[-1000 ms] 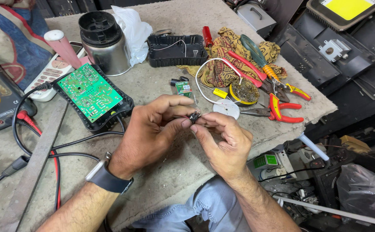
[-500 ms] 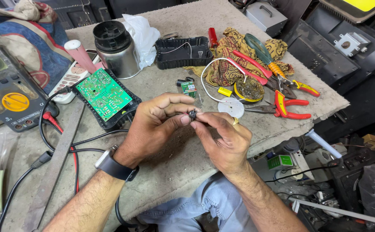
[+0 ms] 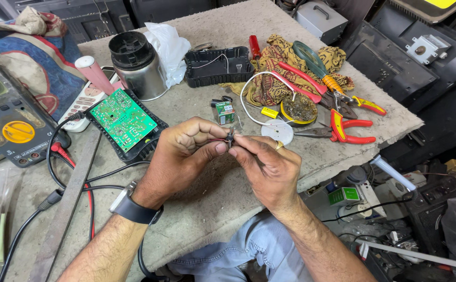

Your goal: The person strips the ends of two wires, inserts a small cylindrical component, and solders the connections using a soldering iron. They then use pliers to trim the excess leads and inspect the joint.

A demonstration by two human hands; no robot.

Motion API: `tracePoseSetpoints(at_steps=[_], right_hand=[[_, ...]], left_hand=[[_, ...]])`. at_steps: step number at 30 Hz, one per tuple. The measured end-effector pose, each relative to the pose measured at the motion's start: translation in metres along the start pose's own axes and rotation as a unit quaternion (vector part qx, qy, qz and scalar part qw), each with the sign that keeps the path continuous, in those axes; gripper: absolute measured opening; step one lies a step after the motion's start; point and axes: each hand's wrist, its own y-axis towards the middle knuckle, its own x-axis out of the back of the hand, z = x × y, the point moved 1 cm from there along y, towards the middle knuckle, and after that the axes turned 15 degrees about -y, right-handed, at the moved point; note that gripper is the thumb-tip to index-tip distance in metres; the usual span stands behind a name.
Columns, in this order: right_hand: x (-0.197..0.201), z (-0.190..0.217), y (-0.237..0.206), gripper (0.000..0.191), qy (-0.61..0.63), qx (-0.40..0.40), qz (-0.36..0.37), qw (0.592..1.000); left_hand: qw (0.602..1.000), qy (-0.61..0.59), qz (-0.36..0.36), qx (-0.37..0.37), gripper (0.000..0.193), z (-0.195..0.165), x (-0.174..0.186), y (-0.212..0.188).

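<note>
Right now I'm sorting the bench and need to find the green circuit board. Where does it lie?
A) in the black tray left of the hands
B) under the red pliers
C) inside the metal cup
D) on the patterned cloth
A: the green circuit board sits in a black tray, left of the left hand, beside the multimeter.

- The left hand (image 3: 183, 151) and right hand (image 3: 267, 164) meet over the workbench (image 3: 207, 198), fingertips pinching a small component (image 3: 230, 138) between them.
- The circuit board (image 3: 123, 119) lies left of the hands, in an open casing.
- The multimeter (image 3: 6, 122) sits further left, at the bench edge.
- The metal canister (image 3: 136, 65) stands behind the circuit board.
- The pliers (image 3: 350, 128) lie right of the hands, beside the cloth (image 3: 283, 68).
</note>
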Motion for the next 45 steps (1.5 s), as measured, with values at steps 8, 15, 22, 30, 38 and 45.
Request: tracePoseSetpoints(at_steps=[8,15,22,30,38,45], right_hand=[[-0.004,0.002,0.003,0.014,0.000,-0.134,0.033,0.990],[-0.009,0.002,0.008,0.013,-0.029,-0.169,0.067,0.983],[-0.016,-0.001,0.008,0.016,0.017,-0.244,0.111,0.963],[-0.011,-0.008,0.011,0.025,0.044,-0.072,0.116,0.990],[-0.017,-0.026,0.009,0.021,0.094,-0.095,0.154,0.979],[-0.016,-0.030,0.006,0.022,0.077,-0.138,0.138,0.978]], left_hand=[[0.996,0.080,-0.025,-0.009,0.024,0.001,-0.003,0.001],[0.996,0.034,-0.086,0.015,0.023,0.015,-0.003,0.002],[0.993,0.034,-0.106,0.026,0.025,0.019,0.000,0.002],[0.995,-0.032,-0.074,0.067,0.032,0.016,0.008,0.002],[0.994,0.048,-0.066,0.067,0.027,0.008,0.007,0.002],[0.989,0.111,-0.090,0.034,0.025,-0.005,-0.007,-0.001]])
